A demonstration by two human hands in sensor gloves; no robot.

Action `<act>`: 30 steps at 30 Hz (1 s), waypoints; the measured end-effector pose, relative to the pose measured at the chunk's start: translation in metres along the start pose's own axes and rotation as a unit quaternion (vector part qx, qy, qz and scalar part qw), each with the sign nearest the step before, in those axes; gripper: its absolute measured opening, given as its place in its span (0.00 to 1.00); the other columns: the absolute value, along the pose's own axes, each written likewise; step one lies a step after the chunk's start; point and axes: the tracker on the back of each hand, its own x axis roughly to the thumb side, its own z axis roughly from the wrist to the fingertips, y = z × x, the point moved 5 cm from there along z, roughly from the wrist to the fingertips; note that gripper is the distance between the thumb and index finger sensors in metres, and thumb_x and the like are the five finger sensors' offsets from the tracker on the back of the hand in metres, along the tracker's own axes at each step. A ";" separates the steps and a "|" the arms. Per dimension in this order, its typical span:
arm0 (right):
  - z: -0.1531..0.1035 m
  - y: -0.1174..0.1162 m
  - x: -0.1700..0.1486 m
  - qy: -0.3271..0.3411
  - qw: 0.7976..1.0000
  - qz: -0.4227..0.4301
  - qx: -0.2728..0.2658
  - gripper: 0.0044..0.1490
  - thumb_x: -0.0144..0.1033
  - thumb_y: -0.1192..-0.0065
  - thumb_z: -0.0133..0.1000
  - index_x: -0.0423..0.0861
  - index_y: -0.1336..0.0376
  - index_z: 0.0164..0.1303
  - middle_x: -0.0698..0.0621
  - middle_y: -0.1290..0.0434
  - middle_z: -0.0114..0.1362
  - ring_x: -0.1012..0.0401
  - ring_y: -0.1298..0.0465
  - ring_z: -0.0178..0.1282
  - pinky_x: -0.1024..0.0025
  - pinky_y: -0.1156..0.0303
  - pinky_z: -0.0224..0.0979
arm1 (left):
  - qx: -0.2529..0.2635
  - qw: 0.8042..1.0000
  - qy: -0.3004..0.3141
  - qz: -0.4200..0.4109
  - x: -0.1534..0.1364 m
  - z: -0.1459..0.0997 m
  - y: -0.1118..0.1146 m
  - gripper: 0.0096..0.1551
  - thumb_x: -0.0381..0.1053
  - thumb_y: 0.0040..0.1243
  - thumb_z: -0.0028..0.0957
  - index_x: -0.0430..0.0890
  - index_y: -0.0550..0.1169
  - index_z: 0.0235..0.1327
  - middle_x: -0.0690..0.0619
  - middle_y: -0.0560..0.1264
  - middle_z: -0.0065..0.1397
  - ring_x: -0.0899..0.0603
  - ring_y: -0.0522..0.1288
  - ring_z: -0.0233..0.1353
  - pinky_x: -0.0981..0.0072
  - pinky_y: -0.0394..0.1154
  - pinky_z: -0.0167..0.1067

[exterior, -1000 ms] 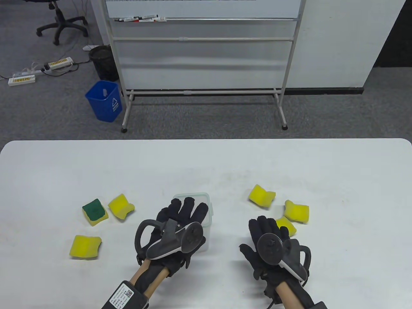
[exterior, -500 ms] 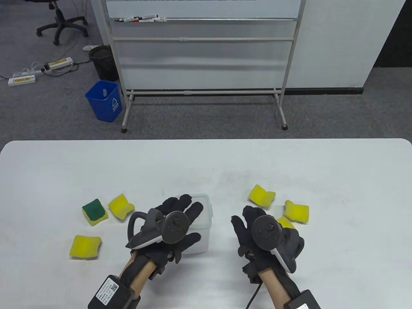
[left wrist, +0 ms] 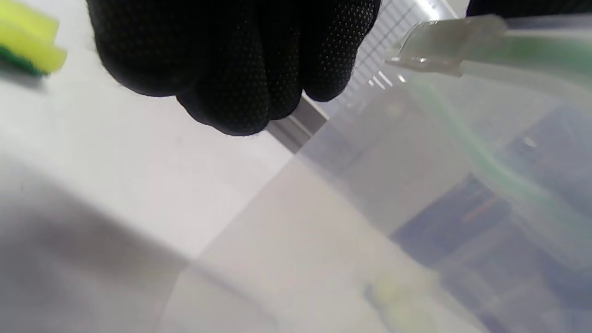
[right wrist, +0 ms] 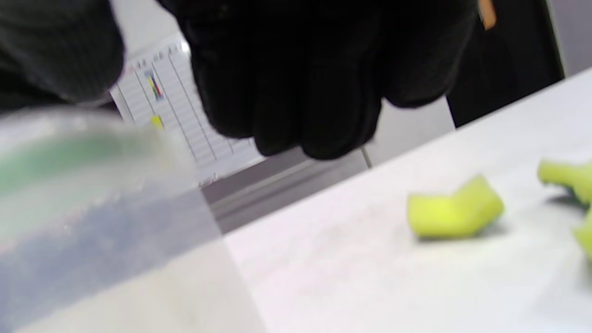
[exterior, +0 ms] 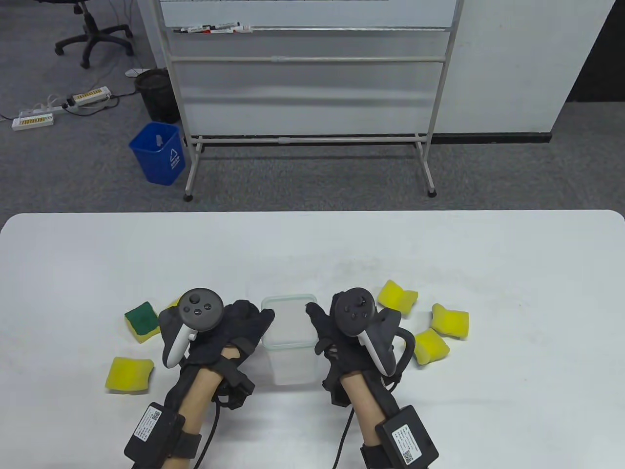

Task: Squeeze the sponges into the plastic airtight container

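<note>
A clear plastic container [exterior: 288, 325] with a green-sealed lid on it stands at the front middle of the table. My left hand [exterior: 254, 322] is at its left side and my right hand [exterior: 317, 325] at its right side, each with the thumb on the lid edge. In the left wrist view my fingers [left wrist: 231, 69] are curled beside the container wall [left wrist: 416, 185], under a clear latch flap [left wrist: 434, 46]. In the right wrist view my fingers [right wrist: 300, 83] are curled beside the container [right wrist: 92, 208]. Yellow sponges lie on both sides.
On the left lie a green-topped sponge [exterior: 141, 320], a yellow sponge [exterior: 129, 373] and one mostly hidden behind my left tracker [exterior: 171, 305]. On the right lie three yellow sponges [exterior: 398, 295], [exterior: 449, 320], [exterior: 430, 346]. The table's front edge is near my forearms.
My left hand came off the top of the lid and went to the container's left side. My right hand moved left from beside the sponges to the container's right side.
</note>
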 end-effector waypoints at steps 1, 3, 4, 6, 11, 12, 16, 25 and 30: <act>0.002 -0.005 0.000 0.002 1.000 -0.004 0.019 0.47 0.72 0.35 0.47 0.46 0.28 0.63 0.46 0.20 0.64 0.51 0.19 0.59 0.49 0.29 0.69 | -0.002 1.000 0.001 -0.013 -0.001 0.001 0.001 0.43 0.77 0.54 0.48 0.45 0.75 0.60 0.43 0.79 0.61 0.41 0.82 0.52 0.59 0.83 0.45; 0.010 -0.015 -0.008 0.012 0.996 0.064 0.068 0.46 0.72 0.36 0.49 0.47 0.29 0.64 0.47 0.21 0.65 0.52 0.19 0.60 0.50 0.29 0.70 | -0.012 0.999 0.001 -0.030 -0.007 0.005 0.006 0.41 0.78 0.53 0.47 0.46 0.79 0.53 0.45 0.83 0.55 0.42 0.84 0.47 0.60 0.84 0.40; 0.013 -0.017 -0.010 0.010 0.993 0.086 0.074 0.47 0.70 0.33 0.48 0.45 0.28 0.64 0.45 0.21 0.65 0.50 0.19 0.60 0.48 0.30 0.70 | -0.019 0.999 0.000 -0.033 -0.009 0.006 0.008 0.42 0.80 0.52 0.47 0.46 0.80 0.51 0.45 0.83 0.53 0.43 0.85 0.45 0.61 0.84 0.38; 0.018 -0.027 -0.015 0.022 0.988 0.096 0.120 0.47 0.73 0.36 0.49 0.46 0.29 0.64 0.47 0.21 0.65 0.51 0.19 0.60 0.49 0.29 0.69 | -0.028 0.998 0.002 -0.056 -0.010 0.007 0.012 0.42 0.79 0.51 0.48 0.44 0.81 0.49 0.45 0.84 0.49 0.44 0.85 0.42 0.61 0.84 0.36; 0.024 -0.048 -0.028 0.017 0.963 0.198 0.184 0.45 0.73 0.37 0.49 0.45 0.27 0.56 0.46 0.19 0.56 0.54 0.18 0.50 0.52 0.26 0.64 | -0.009 0.999 0.018 -0.044 -0.005 0.007 0.008 0.39 0.76 0.52 0.48 0.42 0.83 0.42 0.46 0.85 0.41 0.47 0.85 0.36 0.63 0.84 0.30; 0.026 -0.051 -0.030 0.015 0.956 0.223 0.191 0.44 0.73 0.36 0.48 0.44 0.26 0.54 0.47 0.19 0.54 0.55 0.18 0.48 0.52 0.26 0.63 | -0.005 0.998 0.016 -0.055 -0.006 0.007 0.007 0.38 0.76 0.53 0.48 0.42 0.83 0.41 0.46 0.85 0.40 0.47 0.85 0.35 0.63 0.84 0.29; 0.032 -0.061 -0.040 0.004 0.931 0.302 0.204 0.42 0.70 0.30 0.46 0.42 0.24 0.47 0.46 0.17 0.47 0.57 0.18 0.41 0.54 0.24 0.59 | -0.004 0.996 0.011 -0.084 -0.009 0.008 0.008 0.36 0.74 0.57 0.47 0.41 0.84 0.38 0.47 0.86 0.37 0.49 0.85 0.32 0.64 0.85 0.27; 0.031 -0.068 -0.047 -0.027 0.895 0.401 0.192 0.27 0.62 0.21 0.43 0.46 0.22 0.29 0.51 0.16 0.36 0.58 0.18 0.33 0.56 0.22 0.54 | -0.007 0.992 0.001 -0.123 -0.016 0.011 0.009 0.35 0.75 0.61 0.45 0.42 0.85 0.34 0.48 0.87 0.33 0.50 0.85 0.29 0.65 0.85 0.26; 0.028 -0.053 -0.040 0.004 0.928 0.340 0.153 0.27 0.62 0.24 0.46 0.45 0.22 0.29 0.51 0.16 0.36 0.59 0.18 0.32 0.56 0.22 0.53 | 0.043 0.984 -0.002 -0.171 -0.019 0.009 0.002 0.23 0.70 0.72 0.40 0.47 0.87 0.20 0.53 0.87 0.25 0.51 0.85 0.24 0.63 0.85 0.23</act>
